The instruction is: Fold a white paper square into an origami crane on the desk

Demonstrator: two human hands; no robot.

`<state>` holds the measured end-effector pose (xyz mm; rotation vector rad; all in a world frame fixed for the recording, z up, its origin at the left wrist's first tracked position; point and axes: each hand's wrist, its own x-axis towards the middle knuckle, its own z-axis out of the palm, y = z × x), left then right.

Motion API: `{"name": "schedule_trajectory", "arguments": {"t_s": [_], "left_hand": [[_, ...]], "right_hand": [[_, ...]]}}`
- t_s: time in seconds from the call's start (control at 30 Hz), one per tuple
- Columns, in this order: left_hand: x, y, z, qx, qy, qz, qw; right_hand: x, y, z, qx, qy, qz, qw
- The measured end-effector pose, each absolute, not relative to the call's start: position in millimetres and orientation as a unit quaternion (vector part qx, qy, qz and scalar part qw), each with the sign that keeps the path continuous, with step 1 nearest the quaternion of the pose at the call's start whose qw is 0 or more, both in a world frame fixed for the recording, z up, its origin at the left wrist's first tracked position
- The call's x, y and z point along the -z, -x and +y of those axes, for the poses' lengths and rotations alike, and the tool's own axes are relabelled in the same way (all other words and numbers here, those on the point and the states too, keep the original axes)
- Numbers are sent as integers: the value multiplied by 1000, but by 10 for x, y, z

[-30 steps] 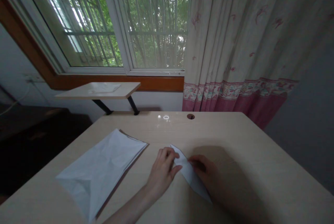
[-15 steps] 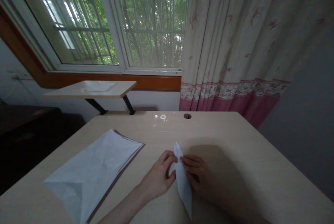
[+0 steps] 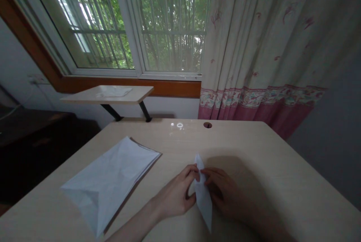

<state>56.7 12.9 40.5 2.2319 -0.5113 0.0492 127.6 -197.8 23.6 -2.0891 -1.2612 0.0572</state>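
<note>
A narrow piece of folded white paper point(image 3: 203, 198) stands between my hands over the desk, its pointed ends facing away from and toward me. My left hand point(image 3: 182, 189) grips its left side, with thumb and fingers bent against the paper near the upper half. From the other side, my right hand point(image 3: 222, 189) pinches the paper's right edge near the same height; its lower fingers are in shadow. Left of my forearm lies a stack of white paper sheets point(image 3: 115, 178), creased on top.
The pale wooden desk point(image 3: 175, 144) carries a raised side shelf point(image 3: 84, 96) at the back left, with a crumpled white item point(image 3: 115, 91) on it. A round cable hole point(image 3: 208, 125) sits near the back edge. A curtain point(image 3: 254, 46) hangs beside the window.
The view has shifted slightly, so everything sits a little further right. My fingers have moved in closer at the upper part of the folded paper, still holding it from both sides.
</note>
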Motion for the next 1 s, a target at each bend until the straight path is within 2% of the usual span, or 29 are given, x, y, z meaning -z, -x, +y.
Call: {"name": "schedule_trajectory", "arguments": {"t_s": [0.33,0.57,1.0], "left_hand": [[-333,-615,160,-15,-911,-177,373],[-237,-612,149,-56,-902,-174,392],[-214,-634,74,-64,-889,-137,431]], "right_hand": [[17,-1355,-1952,-7,796,-470,381],[-11,-1333,-1955,-8,816,-444,370],[-78,-1303,-1900,-33,814,-420,400]]}}
